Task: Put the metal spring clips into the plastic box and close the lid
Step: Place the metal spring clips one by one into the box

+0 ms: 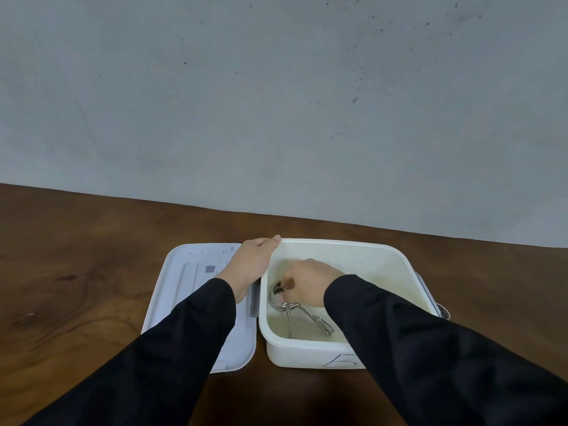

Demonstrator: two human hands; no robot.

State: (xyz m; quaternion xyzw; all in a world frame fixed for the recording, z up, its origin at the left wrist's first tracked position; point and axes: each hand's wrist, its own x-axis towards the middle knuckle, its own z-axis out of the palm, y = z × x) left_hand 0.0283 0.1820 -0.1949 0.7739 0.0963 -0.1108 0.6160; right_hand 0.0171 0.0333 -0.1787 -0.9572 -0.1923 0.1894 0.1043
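Observation:
A white plastic box (362,250) stands open on the wooden table. Its pale grey lid (184,272) lies flat on the table just left of it. My right hand (307,281) is inside the box, fingers closed on the coil of a metal spring clip (292,312) whose two wire arms rest on the box floor. My left hand (255,259) rests against the box's left rim at the far corner, over the lid. Another metal clip (444,312) peeks out on the table at the box's right side, mostly hidden by my right sleeve.
The dark brown wooden table (76,287) runs back to a grey concrete wall (276,103). The box has grey latches on its left and right sides. A blue mark is drawn on the box's front wall.

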